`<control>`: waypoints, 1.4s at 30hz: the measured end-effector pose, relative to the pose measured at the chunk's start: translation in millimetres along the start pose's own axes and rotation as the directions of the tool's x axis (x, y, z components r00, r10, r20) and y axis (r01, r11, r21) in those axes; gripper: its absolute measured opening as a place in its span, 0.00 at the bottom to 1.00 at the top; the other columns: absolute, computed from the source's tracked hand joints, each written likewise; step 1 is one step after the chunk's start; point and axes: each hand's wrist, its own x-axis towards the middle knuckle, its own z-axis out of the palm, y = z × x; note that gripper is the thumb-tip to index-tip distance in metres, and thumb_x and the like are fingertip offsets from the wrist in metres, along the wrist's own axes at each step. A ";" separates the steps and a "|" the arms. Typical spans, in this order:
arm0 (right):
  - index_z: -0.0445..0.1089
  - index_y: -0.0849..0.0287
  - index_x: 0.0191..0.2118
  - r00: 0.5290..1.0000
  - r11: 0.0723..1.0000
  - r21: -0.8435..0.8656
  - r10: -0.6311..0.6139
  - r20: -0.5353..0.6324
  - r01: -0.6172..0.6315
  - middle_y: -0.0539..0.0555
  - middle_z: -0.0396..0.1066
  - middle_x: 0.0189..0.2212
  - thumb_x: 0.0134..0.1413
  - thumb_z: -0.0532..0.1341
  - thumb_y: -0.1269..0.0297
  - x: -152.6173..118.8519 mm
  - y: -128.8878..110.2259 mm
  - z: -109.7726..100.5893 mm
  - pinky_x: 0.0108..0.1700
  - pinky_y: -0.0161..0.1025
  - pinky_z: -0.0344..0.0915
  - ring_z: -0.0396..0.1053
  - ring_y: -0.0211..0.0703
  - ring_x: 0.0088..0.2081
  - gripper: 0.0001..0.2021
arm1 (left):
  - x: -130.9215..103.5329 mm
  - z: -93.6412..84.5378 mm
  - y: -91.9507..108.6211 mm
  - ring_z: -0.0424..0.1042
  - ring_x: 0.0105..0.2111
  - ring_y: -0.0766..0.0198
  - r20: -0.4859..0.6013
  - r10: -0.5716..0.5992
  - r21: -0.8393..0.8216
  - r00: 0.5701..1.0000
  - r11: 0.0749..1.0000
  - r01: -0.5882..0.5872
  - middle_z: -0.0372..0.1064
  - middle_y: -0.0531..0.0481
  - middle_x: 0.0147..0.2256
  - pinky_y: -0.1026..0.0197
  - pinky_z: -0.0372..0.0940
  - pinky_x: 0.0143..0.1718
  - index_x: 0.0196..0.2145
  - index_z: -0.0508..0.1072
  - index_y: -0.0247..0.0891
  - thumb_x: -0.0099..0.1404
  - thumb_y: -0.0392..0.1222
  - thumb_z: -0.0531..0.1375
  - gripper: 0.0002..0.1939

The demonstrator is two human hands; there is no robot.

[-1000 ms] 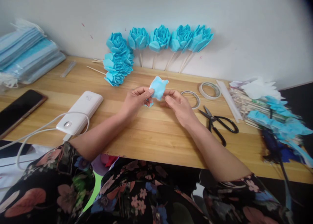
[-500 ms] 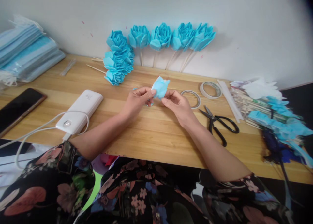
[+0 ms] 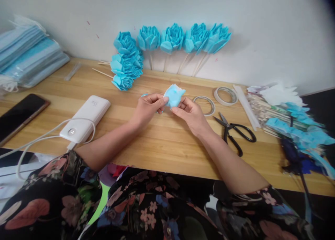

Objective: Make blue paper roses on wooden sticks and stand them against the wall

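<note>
Between my two hands, over the middle of the table, is a small light-blue petal piece [image 3: 173,95], cupped and with an uneven upper edge. My left hand [image 3: 149,109] is closed, its thumb and finger pinching the left side of the piece. My right hand [image 3: 191,113] pinches it at the lower right. Bits of blue show behind and below my left fingers; what they belong to is mostly hidden. Several finished blue flowers [image 3: 172,37] on sticks lean on the wall beyond, and more blue flowers [image 3: 124,67] lie piled to their left.
To the right are tape rolls [image 3: 226,96], black-handled scissors [image 3: 230,128], translucent sticks [image 3: 246,107] and a heap of sticks and blue scraps [image 3: 295,128]. A white power bank [image 3: 86,119] with a cable, a phone [image 3: 23,114] and packed face masks [image 3: 31,58] lie left.
The blue petal piece has turned and tipped slightly to the right, showing a wider, cupped face. Both hands keep their pinch on it in nearly the same place.
</note>
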 end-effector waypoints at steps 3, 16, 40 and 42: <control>0.64 0.55 0.26 1.000 0.998 -0.055 0.003 -0.013 -0.003 0.46 0.65 0.23 0.48 0.70 0.52 0.0 2.2 -0.9 0.32 0.38 0.56 0.59 0.35 0.27 0.17 | -0.5 0.3 0.3 0.64 0.23 0.71 -0.006 0.011 0.018 1.000 1.000 -0.011 0.68 0.54 0.21 0.65 0.62 0.27 0.25 0.76 0.37 0.58 0.54 0.69 0.17; 0.63 0.54 0.24 0.999 0.986 -0.168 -0.009 -0.053 0.000 0.46 0.65 0.21 0.50 0.69 0.49 1.2 3.6 -4.2 0.28 0.38 0.53 0.56 0.36 0.24 0.19 | 1.6 -3.2 3.8 0.64 0.21 0.71 -0.010 -0.047 -0.024 0.999 0.999 0.046 0.68 0.53 0.21 0.66 0.61 0.26 0.23 0.72 0.36 0.60 0.49 0.69 0.16; 0.72 0.50 0.41 0.995 0.991 0.125 0.053 -0.080 -0.042 0.50 0.74 0.39 0.41 0.73 0.43 4.9 2.7 -8.4 0.49 0.46 0.70 0.72 0.45 0.43 0.24 | -1.5 0.5 8.9 0.62 0.22 0.69 0.086 0.048 0.158 0.995 0.986 -0.061 0.67 0.53 0.21 0.65 0.59 0.25 0.23 0.75 0.38 0.58 0.60 0.68 0.22; 0.71 0.51 0.34 0.993 0.992 0.122 0.033 -0.114 -0.018 0.49 0.74 0.34 0.41 0.74 0.46 3.6 2.4 -7.9 0.48 0.44 0.69 0.71 0.42 0.38 0.20 | -1.7 -0.5 11.7 0.65 0.25 0.68 0.067 0.086 0.187 0.994 0.977 -0.098 0.69 0.52 0.23 0.65 0.61 0.27 0.26 0.77 0.37 0.60 0.62 0.66 0.23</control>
